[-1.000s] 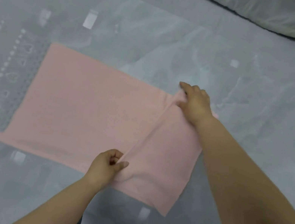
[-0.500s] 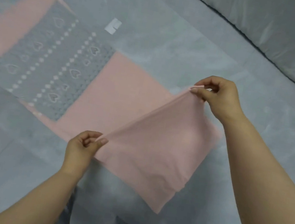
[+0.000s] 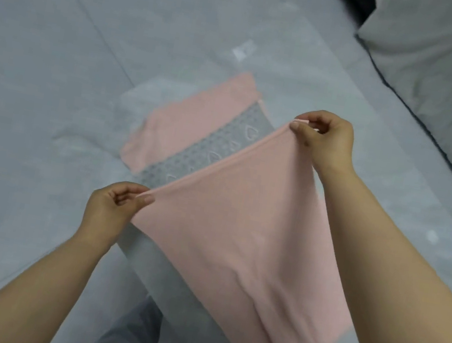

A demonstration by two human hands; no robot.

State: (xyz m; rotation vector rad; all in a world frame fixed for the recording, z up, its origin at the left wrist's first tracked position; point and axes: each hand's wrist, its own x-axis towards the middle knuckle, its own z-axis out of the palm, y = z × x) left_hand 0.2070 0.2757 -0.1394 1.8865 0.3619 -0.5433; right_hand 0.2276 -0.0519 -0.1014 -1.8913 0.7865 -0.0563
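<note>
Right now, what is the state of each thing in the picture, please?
pink cloth, near part lifted and stretched, far part lying flat
left hand, pinches one end of the lifted edge
right hand, pinches the other end
grey heart band, flat, partly covered by the lifted part

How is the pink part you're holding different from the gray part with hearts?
The pink part is plain; the gray band has pale hearts. The pink part is lifted, pinched by the left hand and right hand; the gray band lies flat on the sheet. Both belong to one cloth.
</note>
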